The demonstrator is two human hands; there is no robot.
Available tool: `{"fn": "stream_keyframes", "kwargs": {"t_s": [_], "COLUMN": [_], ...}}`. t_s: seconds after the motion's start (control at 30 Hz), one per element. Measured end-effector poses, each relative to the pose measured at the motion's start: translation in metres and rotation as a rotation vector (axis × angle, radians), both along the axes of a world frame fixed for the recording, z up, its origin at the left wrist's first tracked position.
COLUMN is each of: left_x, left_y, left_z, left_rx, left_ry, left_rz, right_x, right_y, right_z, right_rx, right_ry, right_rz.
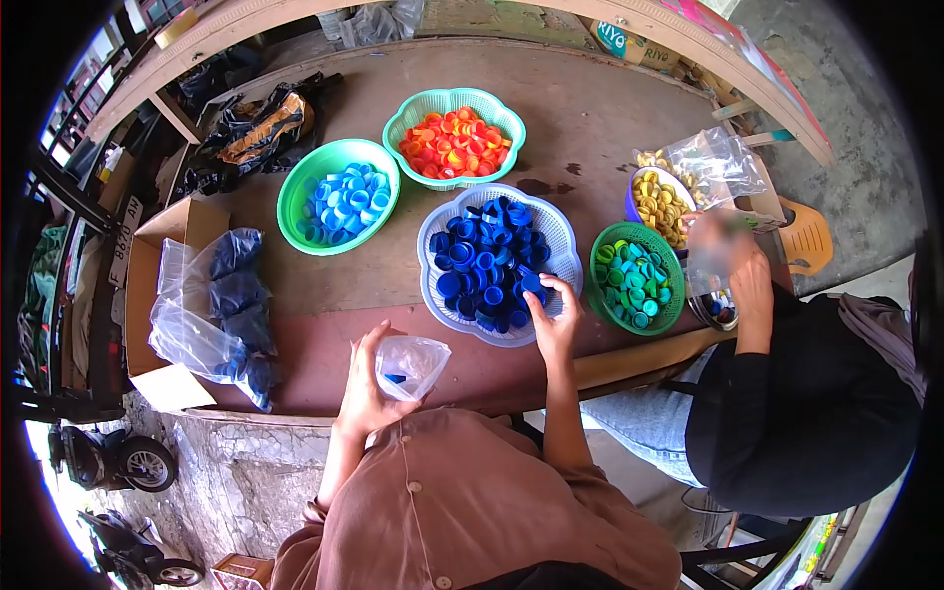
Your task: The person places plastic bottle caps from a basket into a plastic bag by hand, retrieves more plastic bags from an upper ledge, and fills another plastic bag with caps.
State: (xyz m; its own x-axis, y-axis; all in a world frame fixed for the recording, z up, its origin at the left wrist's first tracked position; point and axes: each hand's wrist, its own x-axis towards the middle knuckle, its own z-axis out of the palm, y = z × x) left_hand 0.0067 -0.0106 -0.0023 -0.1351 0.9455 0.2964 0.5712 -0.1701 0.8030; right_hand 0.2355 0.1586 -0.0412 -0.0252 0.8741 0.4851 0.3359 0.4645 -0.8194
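My left hand [366,385] is closed round a clear plastic bag [417,364], its mouth spread open. A dark blue cap shows inside the bag. At the right edge of a pale lavender basket [430,280], my right hand [559,320] pinches a blue bottle cap [532,284] between thumb and fingers. Many dark blue bottle caps [484,261] are heaped in that basket. To its right stands a green basket [600,305] of teal and green caps. Behind it, a mint basket [395,123] holds orange and red caps.
A green basin [290,211] of light blue caps stands to the left. A cardboard box [147,285] with filled bags [239,285] is at the far left. At right, a co-worker in black sleeves [747,393] handles a clear bag beside a bowl of yellow caps [659,205].
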Motion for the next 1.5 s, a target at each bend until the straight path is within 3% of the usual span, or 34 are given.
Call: {"fn": "stream_keyframes", "kwargs": {"t_s": [0.17,0.23,0.3,0.4,0.63,0.7,0.83,0.97,1.03,1.1,1.17,1.3,1.37,1.43,1.5], "left_x": [-0.001,-0.001,-0.001,-0.003,0.004,0.008,0.014,0.018,0.018,0.018,0.02,0.012,0.007,0.008,0.007], "left_y": [-0.002,0.0,0.002,0.012,0.019,0.017,0.015,0.017,0.015,0.012,0.011,0.009,0.008,0.007,0.005], "left_z": [0.001,0.006,0.013,0.023,0.025,0.021,0.005,0.005,0.004,-0.007,-0.012,0.01,0.013,0.016,0.011], "left_rx": [0.001,-0.011,-0.03,0.071,0.117,0.169,0.326,0.37,0.213,0.165,0.125,0.144,0.175,0.182,0.191], "left_ry": [0.005,-0.029,-0.062,0.128,0.129,0.009,-0.043,-0.08,-0.167,-0.157,-0.454,-0.447,-0.371,-0.438,-0.37], "left_rz": [-0.001,0.005,0.012,-0.038,-0.08,-0.079,-0.061,-0.069,-0.127,-0.136,-0.093,0.068,0.062,0.065,0.012], "right_x": [-0.005,-0.009,-0.013,-0.02,-0.024,-0.023,-0.023,-0.039,-0.05,-0.046,-0.04,-0.016,0.004,0.025,0.025], "right_y": [-0.005,-0.005,-0.011,-0.022,-0.039,-0.049,-0.071,-0.083,-0.086,-0.085,-0.075,-0.02,0.014,0.044,0.058], "right_z": [0.01,0.011,0.022,0.046,0.067,0.077,0.116,0.104,0.119,0.109,0.105,0.073,0.042,0.007,0.001], "right_rx": [-0.031,0.09,0.114,0.199,0.207,0.2,0.488,0.666,0.408,0.358,0.33,0.204,-0.011,-0.001,0.002], "right_ry": [0.014,0.254,0.267,0.299,0.279,0.281,0.107,0.145,-0.329,-0.278,-0.188,-0.081,-0.154,-0.499,-0.606], "right_rz": [-0.011,0.176,0.209,0.282,0.375,0.368,0.387,0.514,0.637,0.611,0.559,0.111,0.014,-0.041,-0.037]}}
